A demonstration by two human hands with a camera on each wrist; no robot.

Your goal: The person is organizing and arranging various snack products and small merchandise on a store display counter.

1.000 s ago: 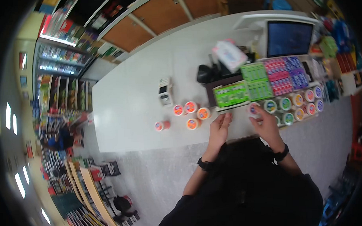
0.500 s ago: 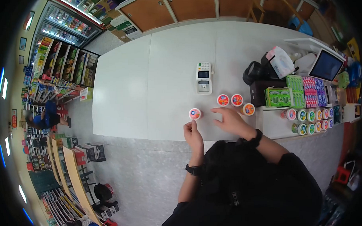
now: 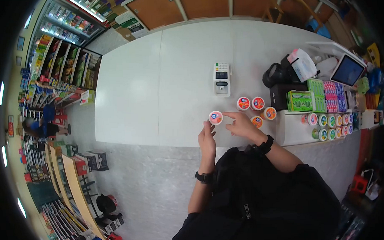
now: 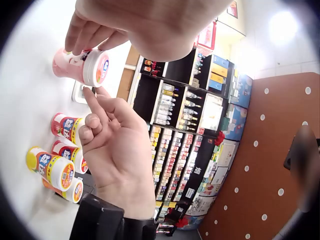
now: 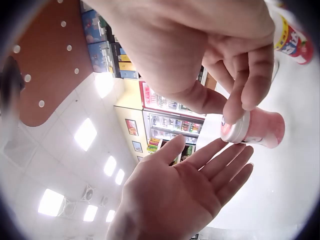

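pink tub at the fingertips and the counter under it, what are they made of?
Pink tub: likely thin moulded plastic, glossy; smooth pink wall, white lid rim, printed label on top. Counter: hard smooth white slab, perhaps laminate or solid surface, satin; straight seam lines across it.

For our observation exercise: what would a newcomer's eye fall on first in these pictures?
A pink cup stands alone on the white counter, with the left hand flat at its side and the right hand putting a forefinger on its lid. Just right of it four more cups cluster, with a card terminal behind them.
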